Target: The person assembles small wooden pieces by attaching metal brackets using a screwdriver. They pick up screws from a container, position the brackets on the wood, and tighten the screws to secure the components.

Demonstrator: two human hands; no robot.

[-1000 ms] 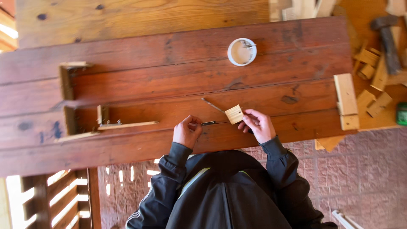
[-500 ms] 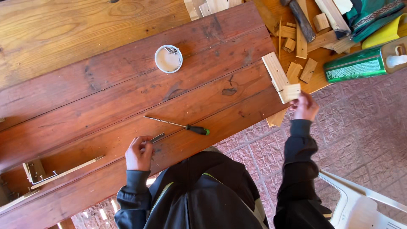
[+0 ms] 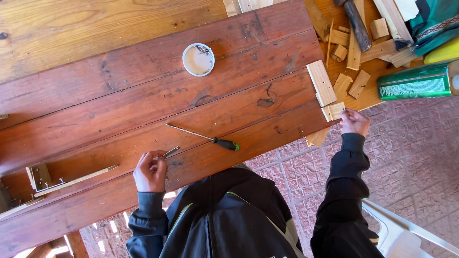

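Wooden block was pinched at the table edge by the right hand, best gripped squarely, while a thin metal piece was held in the left hand.

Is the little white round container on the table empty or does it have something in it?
Not empty. The white round container sits open-topped on the red-brown table, with a few small dark metal pieces along its upper inner edge; the rest looks bare.

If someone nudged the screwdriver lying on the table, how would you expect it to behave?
The screwdriver looks likely to roll, since its thin shaft and black-and-green handle seem round. It lies across the gaps between the table planks, so a groove might catch it. It is probably stiff, light and handle-heavy, so it would likely pivot around the handle.
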